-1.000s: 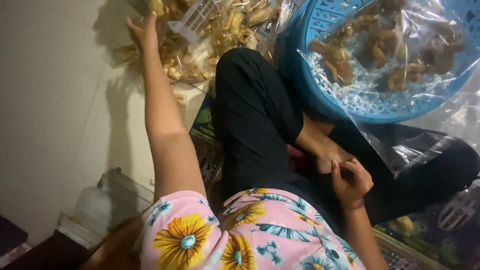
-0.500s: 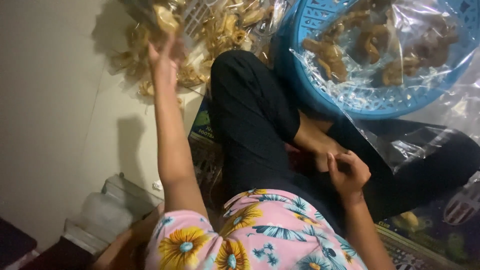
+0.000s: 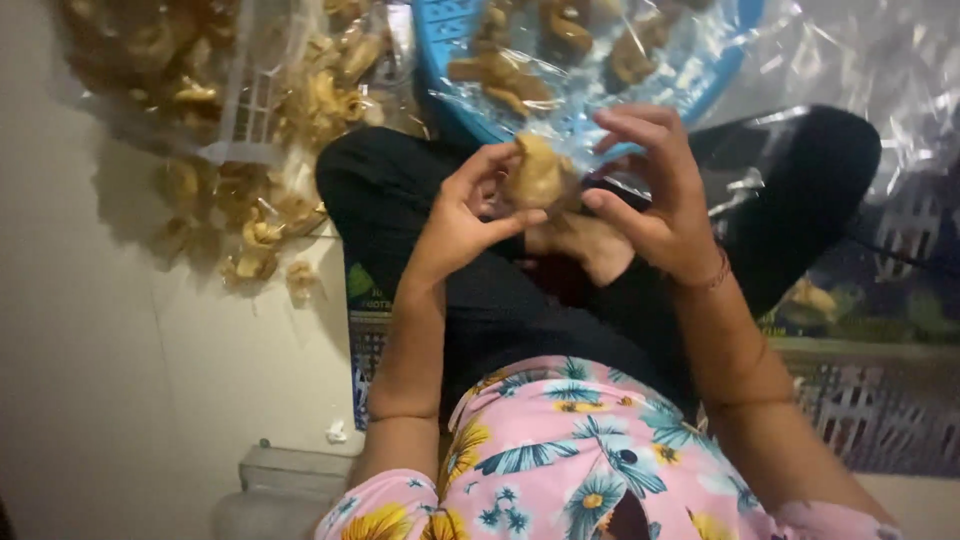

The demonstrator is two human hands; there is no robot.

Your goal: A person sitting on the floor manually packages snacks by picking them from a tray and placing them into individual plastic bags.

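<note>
The person sits cross-legged on the floor (image 3: 150, 400), and both hands meet above the lap. The left hand (image 3: 462, 215) holds a pale brown, lumpy piece of food (image 3: 538, 178); its grip is closed on the piece, with the thumb under it and the fingers curled over its left side. The right hand (image 3: 655, 195) touches the same piece from the right side, thumb against it, while the other fingers are spread and raised, so this grip is loose and only partly closed on the piece. The piece is held in the air over the black trousers (image 3: 420, 200), just in front of a blue plastic basket (image 3: 450, 60). The basket is lined with a clear plastic sheet (image 3: 840, 50) and holds more brown pieces. To the left, a heap of similar pieces (image 3: 250, 215) lies on the floor, part of it under a clear plastic bag (image 3: 130, 70). A flowered pink shirt (image 3: 560, 450) fills the bottom of the view.
</note>
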